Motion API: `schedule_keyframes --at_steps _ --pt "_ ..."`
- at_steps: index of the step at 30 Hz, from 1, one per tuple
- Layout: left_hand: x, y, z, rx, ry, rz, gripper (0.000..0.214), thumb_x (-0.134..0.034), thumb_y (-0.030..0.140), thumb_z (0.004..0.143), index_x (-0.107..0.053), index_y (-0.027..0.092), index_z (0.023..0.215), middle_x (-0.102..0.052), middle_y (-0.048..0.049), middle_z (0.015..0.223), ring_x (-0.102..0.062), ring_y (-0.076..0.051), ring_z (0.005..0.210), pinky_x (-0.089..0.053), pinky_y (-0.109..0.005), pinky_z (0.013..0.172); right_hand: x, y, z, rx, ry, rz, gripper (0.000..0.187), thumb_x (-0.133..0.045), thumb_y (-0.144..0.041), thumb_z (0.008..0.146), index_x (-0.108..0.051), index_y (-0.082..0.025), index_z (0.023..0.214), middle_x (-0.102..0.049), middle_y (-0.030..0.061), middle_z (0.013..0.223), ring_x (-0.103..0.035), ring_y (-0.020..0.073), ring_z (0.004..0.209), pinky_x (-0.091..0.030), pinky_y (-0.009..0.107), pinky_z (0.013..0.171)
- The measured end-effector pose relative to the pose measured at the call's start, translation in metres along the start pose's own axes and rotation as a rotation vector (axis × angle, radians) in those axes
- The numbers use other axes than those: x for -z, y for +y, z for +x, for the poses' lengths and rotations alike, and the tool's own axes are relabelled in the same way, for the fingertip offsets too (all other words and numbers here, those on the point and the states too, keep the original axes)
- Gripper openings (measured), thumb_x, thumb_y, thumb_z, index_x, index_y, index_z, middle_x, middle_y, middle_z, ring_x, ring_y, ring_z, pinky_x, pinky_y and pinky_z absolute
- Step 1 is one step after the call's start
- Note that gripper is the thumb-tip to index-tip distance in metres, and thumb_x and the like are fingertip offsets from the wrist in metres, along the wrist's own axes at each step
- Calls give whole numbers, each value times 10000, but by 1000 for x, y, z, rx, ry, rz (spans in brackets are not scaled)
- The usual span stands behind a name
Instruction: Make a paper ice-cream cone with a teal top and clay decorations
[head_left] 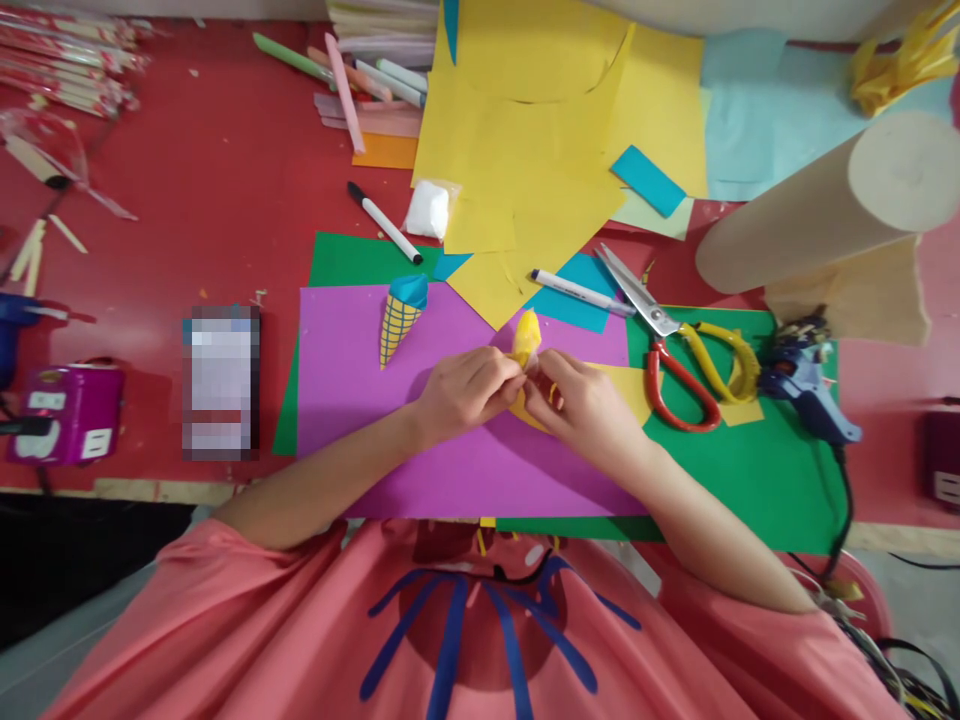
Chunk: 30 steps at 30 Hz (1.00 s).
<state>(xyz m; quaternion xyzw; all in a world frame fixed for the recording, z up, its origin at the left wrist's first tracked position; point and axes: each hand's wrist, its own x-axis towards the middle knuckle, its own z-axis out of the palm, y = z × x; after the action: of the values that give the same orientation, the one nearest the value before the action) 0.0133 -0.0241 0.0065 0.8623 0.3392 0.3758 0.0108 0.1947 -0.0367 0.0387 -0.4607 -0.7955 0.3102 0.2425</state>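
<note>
Both my hands meet over the purple paper sheet (360, 400) in the middle of the red table. My left hand (465, 390) is closed in a pinch on a small yellow paper piece (526, 338) that sticks up between the hands. My right hand (585, 405) is closed on the same yellow piece from the right. A finished paper cone (401, 318), yellow with a grid and a teal top, lies on the purple sheet to the upper left of my hands.
Scissors (675, 345) with red and yellow handles and a blue glue gun (806, 385) lie on the green sheet (750, 480) at right. Two markers (384, 223), yellow paper (540, 130), a cardboard roll (810, 205) lie behind. A purple box (71, 410) sits at left.
</note>
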Motion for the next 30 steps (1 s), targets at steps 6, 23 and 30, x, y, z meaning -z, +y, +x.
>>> schedule_keyframes --at_steps 6,23,30 --pt "-1 0 1 80 -77 -23 211 -457 223 959 -466 207 749 -565 32 598 -539 -105 531 -347 -253 529 -9 6 0 49 68 127 160 -434 -196 945 -488 -200 795 -524 12 746 -465 110 612 -367 246 579" --pt "9 4 5 562 -130 -886 324 -413 359 995 -434 204 711 -502 51 590 -471 -66 499 -397 -199 478 -14 14 5 -82 55 846 251 -510 -335 957 -556 -190 758 -556 -23 646 -524 99 575 -445 246 577" --pt "7 -4 2 335 -12 -590 347 -463 547 951 -483 220 836 -574 18 699 -545 -102 610 -480 -256 594 -5 12 7 -70 74 776 263 -556 -368 928 -595 -189 739 -628 -5 686 -603 120 652 -497 262 664"
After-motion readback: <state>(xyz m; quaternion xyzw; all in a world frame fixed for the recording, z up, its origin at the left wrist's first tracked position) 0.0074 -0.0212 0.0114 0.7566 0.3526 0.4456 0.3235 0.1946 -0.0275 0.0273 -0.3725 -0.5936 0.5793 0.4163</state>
